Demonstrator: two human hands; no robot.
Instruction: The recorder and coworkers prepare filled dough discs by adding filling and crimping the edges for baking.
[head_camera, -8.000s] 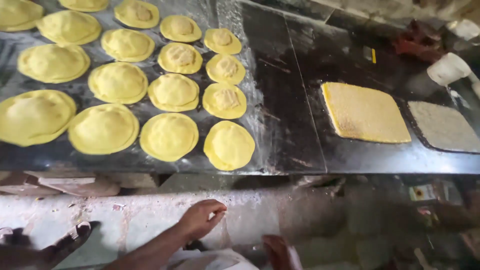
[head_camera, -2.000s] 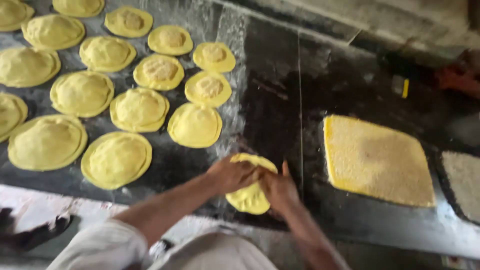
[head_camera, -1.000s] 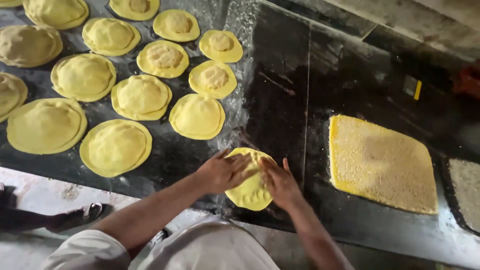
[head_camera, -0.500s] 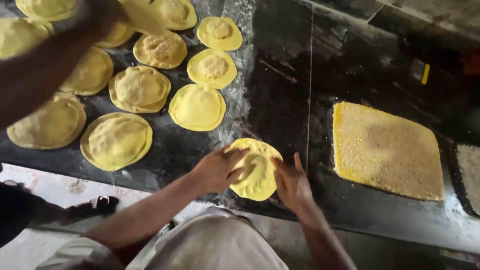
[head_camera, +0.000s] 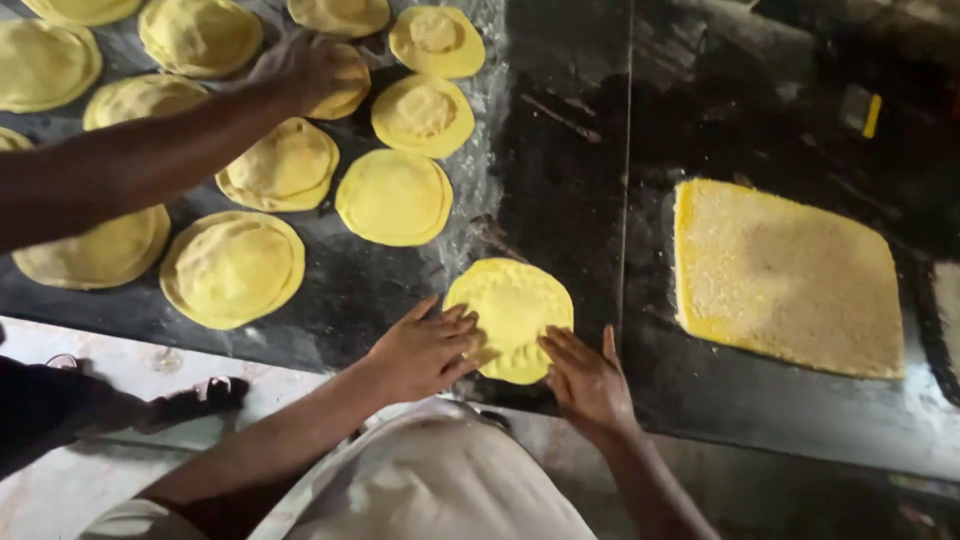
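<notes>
Hidden or cut off: the co-worker's arm enters from the left edge and its hand covers part of 1 disc in the upper rows; whether that hand grips it cannot be told. Several discs run off the top and left edges. A pale patch at the right edge is mostly out of frame.
Left hand: the left hand lies flat, fingers spread, fingertips pressing the lower-left rim of the yellow dough disc.
Dough disc: it lies on the dark slab near the front edge, apart from the rows of discs to its left, just left of a thin seam.
Right hand: the right hand lies open, fingertips on the disc's lower-right rim; the 2 hands sit apart, the disc between them.
Surface: a dark slab, dusted with flour, bears a square yellow sheet at right.
Room: pale floor below, with a sandalled foot at lower left.
</notes>
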